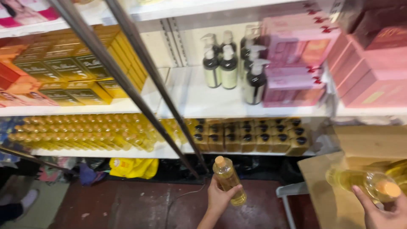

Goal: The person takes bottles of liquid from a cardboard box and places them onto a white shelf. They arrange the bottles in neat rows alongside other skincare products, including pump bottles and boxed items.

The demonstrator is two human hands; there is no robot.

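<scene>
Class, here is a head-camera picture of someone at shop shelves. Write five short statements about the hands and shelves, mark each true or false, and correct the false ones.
1. The left hand holds a yellow bottle. True.
2. That bottle has a black cap. False: its cap is orange.
3. The right hand is empty. False: it holds a second yellow bottle, lying sideways.
4. Dark pump bottles stand on the white shelf. True.
5. The pink boxes lie on the floor. False: they are stacked on the shelf.
</scene>
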